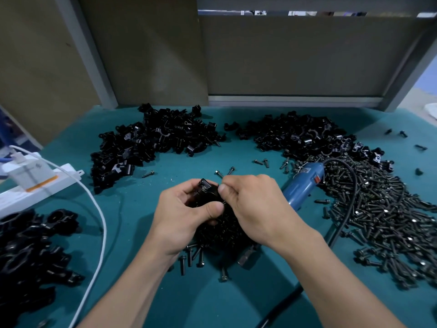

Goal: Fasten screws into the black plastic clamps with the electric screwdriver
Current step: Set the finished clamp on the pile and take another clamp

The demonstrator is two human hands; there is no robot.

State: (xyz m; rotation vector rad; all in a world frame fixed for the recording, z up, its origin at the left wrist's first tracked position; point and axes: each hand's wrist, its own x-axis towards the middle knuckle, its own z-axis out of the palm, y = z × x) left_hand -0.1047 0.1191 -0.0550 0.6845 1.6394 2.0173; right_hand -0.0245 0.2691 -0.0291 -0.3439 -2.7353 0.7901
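My left hand [186, 209] grips a black plastic clamp [205, 188] above the middle of the teal table. My right hand [250, 204] pinches a small screw [222, 185] at the clamp's right side, thumb and forefinger closed on it. The blue electric screwdriver [301, 185] lies on the table just right of my right hand, its black cord [350, 209] looping over a large heap of screws [387, 221]. A smaller heap of screws [222, 233] lies under my hands, partly hidden.
Two piles of loose black clamps [156, 143] [302, 136] lie at the back. More clamps [30, 252] sit at the near left. A white power strip [35, 183] with a white cable [99, 209] lies at the left. Stray screws [189, 256] dot the table.
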